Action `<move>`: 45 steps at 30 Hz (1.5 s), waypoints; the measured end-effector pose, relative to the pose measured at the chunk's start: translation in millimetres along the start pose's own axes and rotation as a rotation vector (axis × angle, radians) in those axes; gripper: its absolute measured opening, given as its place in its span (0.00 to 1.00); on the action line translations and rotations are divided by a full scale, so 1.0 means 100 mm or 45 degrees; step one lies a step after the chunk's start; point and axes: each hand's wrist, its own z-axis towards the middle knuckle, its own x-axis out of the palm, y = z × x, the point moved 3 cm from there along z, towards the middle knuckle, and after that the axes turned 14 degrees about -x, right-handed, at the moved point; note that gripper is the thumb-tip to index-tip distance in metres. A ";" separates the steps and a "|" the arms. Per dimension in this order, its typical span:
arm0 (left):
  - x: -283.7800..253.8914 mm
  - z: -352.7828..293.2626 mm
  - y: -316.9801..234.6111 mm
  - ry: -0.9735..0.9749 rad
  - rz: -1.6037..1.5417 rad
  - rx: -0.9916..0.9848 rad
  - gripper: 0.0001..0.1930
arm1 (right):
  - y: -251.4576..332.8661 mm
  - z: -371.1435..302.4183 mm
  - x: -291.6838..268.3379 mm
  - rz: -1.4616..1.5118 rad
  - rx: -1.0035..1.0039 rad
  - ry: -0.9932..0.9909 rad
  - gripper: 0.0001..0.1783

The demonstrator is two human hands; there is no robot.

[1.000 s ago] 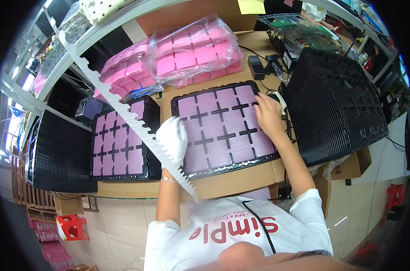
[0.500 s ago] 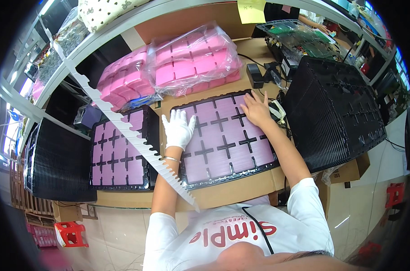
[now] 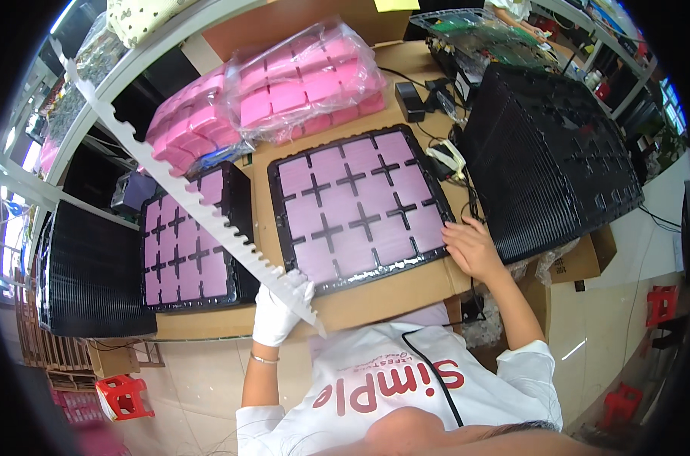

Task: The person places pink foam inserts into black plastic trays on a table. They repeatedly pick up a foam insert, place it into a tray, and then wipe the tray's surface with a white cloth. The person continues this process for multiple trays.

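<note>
White T-shirt, white glove, thin bracelet

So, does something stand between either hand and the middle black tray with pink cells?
Nothing visible blocks the right hand, by the tray's front right corner. A white toothed strip crosses the view over the gloved left hand, near the front left corner; I cannot tell whether it really lies between hand and tray.

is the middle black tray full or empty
Full on top: pinkish material covers the tray around its black crosses; depth beneath is hidden.
</note>
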 end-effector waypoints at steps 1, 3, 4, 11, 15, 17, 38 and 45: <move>-0.08 0.11 -0.17 -0.120 0.014 0.071 0.11 | 0.01 0.01 0.01 0.026 -0.019 0.039 0.17; -0.07 0.20 -0.27 -0.188 0.090 0.000 0.11 | 0.12 0.16 -0.03 -0.097 -0.083 0.085 0.17; -0.09 0.21 -0.28 -0.218 0.098 -0.036 0.12 | 0.15 0.21 -0.06 -0.169 -0.119 0.103 0.18; -0.20 0.21 -0.31 -0.204 -0.161 -0.350 0.08 | 0.05 0.13 -0.05 -0.044 -0.068 0.128 0.17; 0.11 0.02 -0.08 -0.372 -1.117 -1.118 0.04 | -0.07 0.07 0.13 0.350 0.331 -0.239 0.27; 0.20 -0.04 0.05 -0.229 -1.490 -1.250 0.06 | 0.01 0.10 0.22 0.377 0.451 -0.204 0.29; -1.54 -0.25 1.12 -0.555 -1.464 -1.353 0.15 | 0.33 0.13 -0.17 0.288 0.372 -0.716 0.38; -1.80 -1.14 2.94 -0.761 -1.562 -1.415 0.30 | 0.43 0.29 -0.09 0.379 0.344 -0.692 0.34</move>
